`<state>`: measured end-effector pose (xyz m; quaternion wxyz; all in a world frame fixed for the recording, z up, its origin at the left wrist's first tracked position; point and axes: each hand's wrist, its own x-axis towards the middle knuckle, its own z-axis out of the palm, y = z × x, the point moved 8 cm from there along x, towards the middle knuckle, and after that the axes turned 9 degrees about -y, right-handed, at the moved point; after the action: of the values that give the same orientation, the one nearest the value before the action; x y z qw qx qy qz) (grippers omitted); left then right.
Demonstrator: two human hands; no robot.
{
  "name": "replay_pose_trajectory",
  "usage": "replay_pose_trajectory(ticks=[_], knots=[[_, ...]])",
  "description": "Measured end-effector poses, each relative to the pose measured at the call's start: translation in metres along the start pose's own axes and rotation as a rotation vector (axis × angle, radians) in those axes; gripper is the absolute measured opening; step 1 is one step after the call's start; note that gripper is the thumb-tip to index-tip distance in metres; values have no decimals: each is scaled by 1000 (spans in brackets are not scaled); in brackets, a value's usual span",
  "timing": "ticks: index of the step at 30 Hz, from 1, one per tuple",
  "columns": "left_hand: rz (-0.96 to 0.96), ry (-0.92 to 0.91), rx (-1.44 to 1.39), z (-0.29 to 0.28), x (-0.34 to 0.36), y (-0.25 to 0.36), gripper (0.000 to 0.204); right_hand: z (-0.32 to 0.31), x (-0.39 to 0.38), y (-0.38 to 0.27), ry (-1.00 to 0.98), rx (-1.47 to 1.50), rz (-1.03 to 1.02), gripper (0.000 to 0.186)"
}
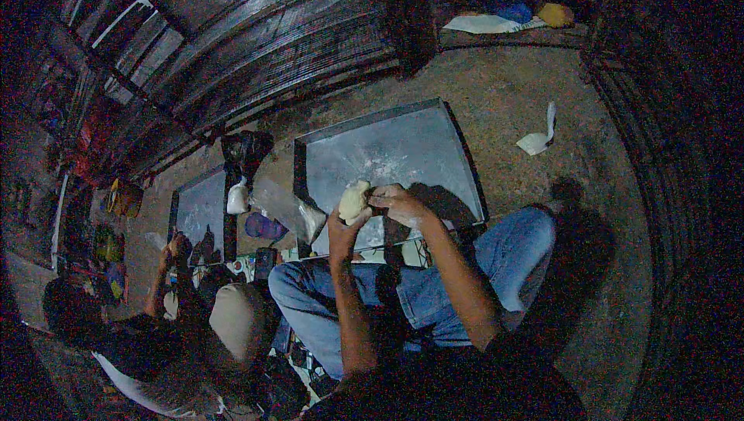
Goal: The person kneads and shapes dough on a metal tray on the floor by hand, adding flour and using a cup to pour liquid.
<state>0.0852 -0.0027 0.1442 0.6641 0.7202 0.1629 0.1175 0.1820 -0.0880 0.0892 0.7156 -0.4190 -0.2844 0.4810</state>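
Note:
A pale lump of dough [355, 199] is held up over the near part of a wide metal tray [333, 150]. My left hand [346, 227] is closed round the dough from below. At the lump's right side, my right hand [399, 204] has its fingertips pinched against the dough's edge. White flour [381, 167] is dusted over the tray's middle, and more powder lies near its front edge below my hands. Shadows of my hands fall on the tray's right part.
On my left another person's hand [178, 250] is over a second tray [200, 202]. Between the trays lie a white plastic bag [238, 196], a black bag [246, 150] and a purple bundle [265, 226]. A white thing [535, 140] with an upright strip lies on the floor at right.

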Motion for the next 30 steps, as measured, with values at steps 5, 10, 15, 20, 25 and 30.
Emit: replay_pose_trajectory(ticks=[5,10,15,20,25,30], knots=[[-23,-5,-174,8,4,-4,43,-7,-3,11,100,93,-36,22],[39,-46,-16,24,7,-4,49,-18,-12,-6,498,-368,-44,24],[11,-53,-768,39,-3,-49,52,-2,-13,-17,481,-874,-275,19],[-148,76,-919,30,-18,-84,43,12,-6,-3,26,-868,76,21],[-111,95,-962,29,-13,-101,37,20,-7,-41,-90,-1043,-70,26],[-120,219,-727,27,-11,-85,38,-27,-10,-42,-51,-1089,10,34]])
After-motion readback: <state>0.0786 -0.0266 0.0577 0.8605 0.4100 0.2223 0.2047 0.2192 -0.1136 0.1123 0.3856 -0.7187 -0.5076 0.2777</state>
